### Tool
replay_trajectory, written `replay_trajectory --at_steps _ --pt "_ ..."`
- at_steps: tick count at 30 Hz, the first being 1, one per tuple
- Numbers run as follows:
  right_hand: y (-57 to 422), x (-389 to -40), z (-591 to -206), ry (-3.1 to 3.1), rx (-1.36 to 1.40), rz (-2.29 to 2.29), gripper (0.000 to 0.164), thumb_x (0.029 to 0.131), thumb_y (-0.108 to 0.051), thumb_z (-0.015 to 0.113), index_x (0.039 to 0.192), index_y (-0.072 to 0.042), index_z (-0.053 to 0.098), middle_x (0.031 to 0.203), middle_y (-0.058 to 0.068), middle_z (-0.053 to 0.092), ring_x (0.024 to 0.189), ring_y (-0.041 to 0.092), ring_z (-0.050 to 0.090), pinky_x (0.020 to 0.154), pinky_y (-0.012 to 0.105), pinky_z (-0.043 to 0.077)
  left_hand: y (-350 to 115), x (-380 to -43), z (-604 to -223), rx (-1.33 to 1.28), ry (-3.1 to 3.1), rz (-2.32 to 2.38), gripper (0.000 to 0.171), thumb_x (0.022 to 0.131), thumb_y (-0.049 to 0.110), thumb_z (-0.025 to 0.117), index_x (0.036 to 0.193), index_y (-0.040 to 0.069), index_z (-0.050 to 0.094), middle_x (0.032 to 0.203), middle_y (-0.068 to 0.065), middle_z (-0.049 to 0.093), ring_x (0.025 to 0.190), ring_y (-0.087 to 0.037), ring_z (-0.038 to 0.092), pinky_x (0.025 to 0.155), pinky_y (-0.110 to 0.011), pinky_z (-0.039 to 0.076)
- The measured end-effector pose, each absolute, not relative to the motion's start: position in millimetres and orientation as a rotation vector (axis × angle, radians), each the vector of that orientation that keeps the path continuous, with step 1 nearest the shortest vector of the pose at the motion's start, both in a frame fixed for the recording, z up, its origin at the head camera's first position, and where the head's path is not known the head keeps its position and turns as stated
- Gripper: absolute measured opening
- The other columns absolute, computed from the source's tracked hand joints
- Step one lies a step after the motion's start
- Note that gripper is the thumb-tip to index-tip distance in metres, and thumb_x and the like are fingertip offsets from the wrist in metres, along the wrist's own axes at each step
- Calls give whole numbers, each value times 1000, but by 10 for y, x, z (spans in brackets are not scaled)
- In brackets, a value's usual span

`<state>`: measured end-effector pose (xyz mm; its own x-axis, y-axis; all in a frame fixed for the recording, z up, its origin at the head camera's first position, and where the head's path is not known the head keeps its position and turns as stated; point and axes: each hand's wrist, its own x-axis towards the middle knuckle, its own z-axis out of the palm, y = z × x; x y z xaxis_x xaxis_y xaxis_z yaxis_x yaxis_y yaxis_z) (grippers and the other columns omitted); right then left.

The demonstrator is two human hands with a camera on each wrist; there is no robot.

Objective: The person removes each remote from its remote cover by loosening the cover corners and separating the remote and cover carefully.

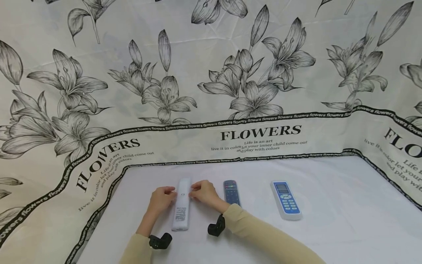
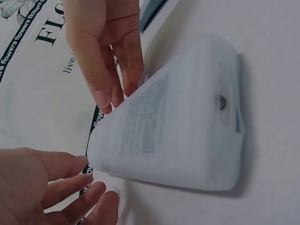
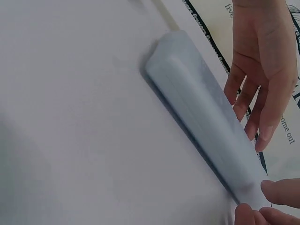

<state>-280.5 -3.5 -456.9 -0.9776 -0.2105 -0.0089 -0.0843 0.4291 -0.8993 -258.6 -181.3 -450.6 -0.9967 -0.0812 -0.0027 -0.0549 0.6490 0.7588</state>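
A white remote control (image 1: 181,205) lies face down on the table, its printed label and a small mark on the back showing. My left hand (image 1: 161,200) is at its left long side, fingertips right at the edge. From the opposite side my right hand (image 1: 207,194) reaches in, its fingertips close to the right edge. Seen from the left wrist, the fingers of both hands flank the remote (image 2: 187,117) without curling round it. In the right wrist view, the thumb and fingers of the right hand (image 3: 276,206) are by one end of the remote (image 3: 201,108).
A dark blue remote (image 1: 232,192) lies right of the white one, partly behind the right forearm. Farther right is a white remote with a blue face (image 1: 286,200). White cloth covers the table (image 1: 336,205); a flower-printed curtain (image 1: 184,145) rises behind it.
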Motion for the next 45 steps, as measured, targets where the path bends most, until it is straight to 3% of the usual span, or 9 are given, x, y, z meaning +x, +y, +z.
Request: replay_trajectory --at_steps 8,13,20,28,36,45 --pt "-63 -2989 -4513 2476 -141 -1707 31 84 -6 68 111 9 66 95 18 71 68 16 67 62 24 55 -1817 -2828 -4481 165 -2849 -1384 34 92 14 59 121 -3 62 108 -21 67 80 -19 65 62 -26 56" --pt "-83 -3070 -4496 2517 -99 -1687 33 82 -6 69 112 9 65 91 16 71 71 23 69 58 20 51 -1768 -2942 -4462 206 -2878 -1413 36 93 17 59 122 -4 61 112 -22 66 85 -22 66 66 -29 57" --pt "-101 -3112 -4538 2545 -69 -1637 30 83 -9 71 107 8 67 88 15 71 64 13 64 57 18 50 -1715 -3012 -4468 226 -2919 -1427 37 93 14 59 120 -10 59 112 -26 65 74 -19 67 64 -29 57" --pt "-152 -3110 -4586 2462 -85 -1687 35 85 -11 69 112 11 63 95 20 71 74 17 69 63 24 57 -1701 -3027 -4524 299 -2920 -1379 39 92 18 59 120 -9 60 107 -24 67 64 -14 62 57 -25 51" --pt "-169 -3124 -4573 2452 -88 -1695 38 85 -12 70 114 11 63 99 21 70 77 18 70 65 26 58 -1683 -3034 -4540 300 -2893 -1319 42 93 22 58 119 -10 61 118 -27 63 91 -27 67 77 -36 56" --pt "-161 -3142 -4535 2476 -115 -1698 42 82 -14 75 113 9 61 100 19 70 70 16 67 62 26 57 -1687 -3072 -4528 258 -2871 -1366 41 95 22 58 123 -8 60 123 -25 62 97 -27 65 80 -36 56"
